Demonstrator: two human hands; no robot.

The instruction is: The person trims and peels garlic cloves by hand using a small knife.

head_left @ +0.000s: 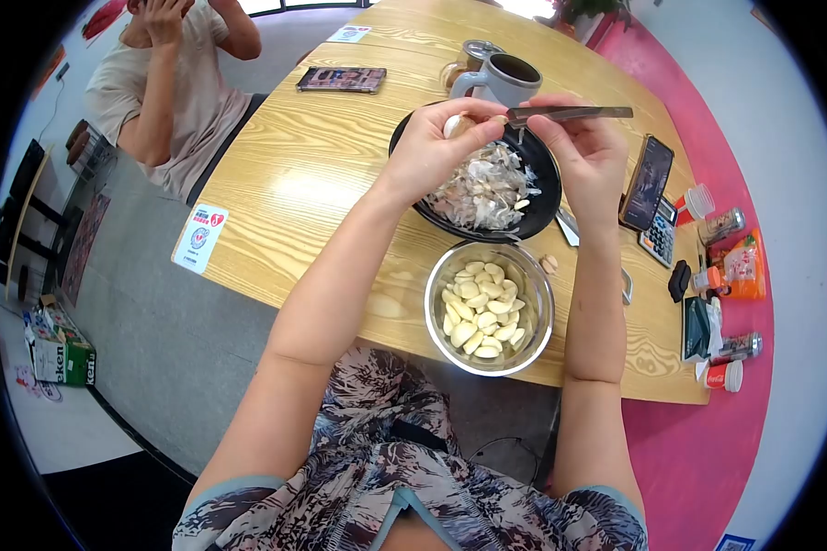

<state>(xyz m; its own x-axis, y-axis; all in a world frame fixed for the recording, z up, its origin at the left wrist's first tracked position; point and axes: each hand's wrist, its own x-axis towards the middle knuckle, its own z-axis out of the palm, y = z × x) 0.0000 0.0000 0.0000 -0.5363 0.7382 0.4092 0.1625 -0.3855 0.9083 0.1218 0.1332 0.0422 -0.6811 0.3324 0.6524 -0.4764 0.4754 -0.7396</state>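
My left hand is closed around a pale garlic clove, raised over the black bowl. Close beside it, my right hand pinches a small knife, whose dark, narrow length sticks out to the right. The knife's left end meets the fingertips of my left hand. Dry garlic skins fill much of the bowl below. Nearer to me, a steel bowl holds several peeled garlic cloves.
A grey mug and a glass jar stand behind the black bowl. One phone lies far left; another phone leans by a calculator. Small jars line the right edge. Another person sits across at left.
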